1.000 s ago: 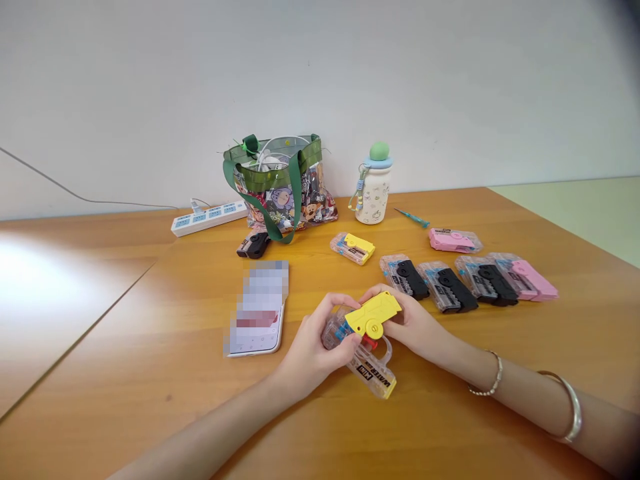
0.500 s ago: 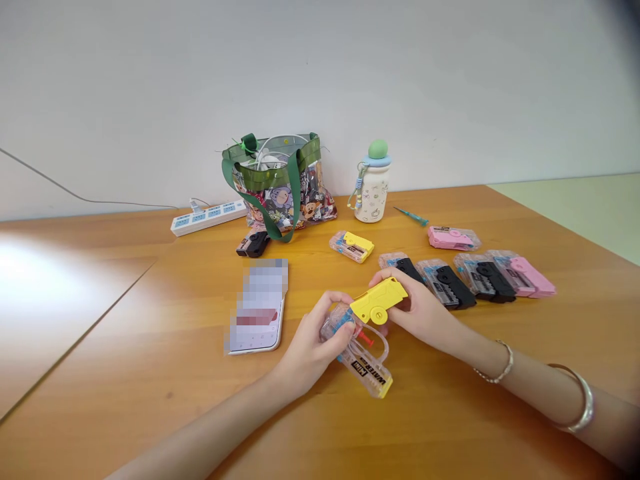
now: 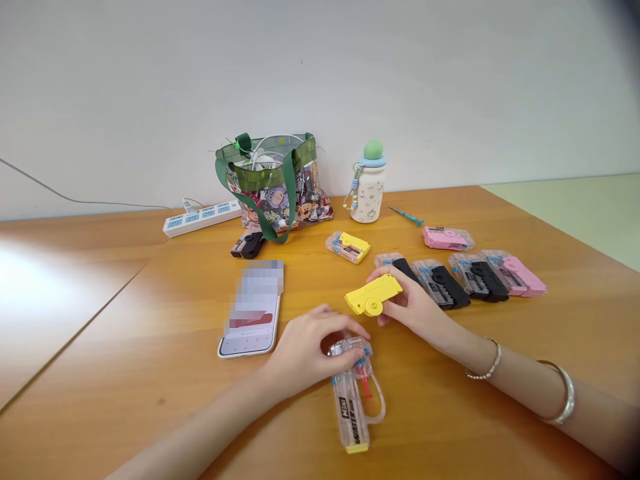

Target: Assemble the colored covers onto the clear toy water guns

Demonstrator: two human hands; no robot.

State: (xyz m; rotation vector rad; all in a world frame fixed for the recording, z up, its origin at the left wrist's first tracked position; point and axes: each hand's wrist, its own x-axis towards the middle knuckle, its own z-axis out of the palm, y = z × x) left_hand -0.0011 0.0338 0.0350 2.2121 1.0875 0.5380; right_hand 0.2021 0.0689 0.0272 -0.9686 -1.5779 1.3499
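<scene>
Clear plastic water pistol (image 3: 347,417) lies on the wooden table (image 3: 150,347) in the head view, and its label reads "MINI WATER". The left hand (image 3: 305,353) is cupped over its top end, but I cannot tell if it grips firmly. The right hand (image 3: 413,303) pinches a yellow plastic casing (image 3: 373,295), apart from the pistol and near the black toy packs (image 3: 440,283).

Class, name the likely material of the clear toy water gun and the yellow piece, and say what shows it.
The toy water gun looks like clear, glossy moulded plastic: red and blue parts show through it. The yellow piece in the right hand looks like opaque, smooth plastic, evenly coloured, though painted metal can't be ruled out.
</scene>
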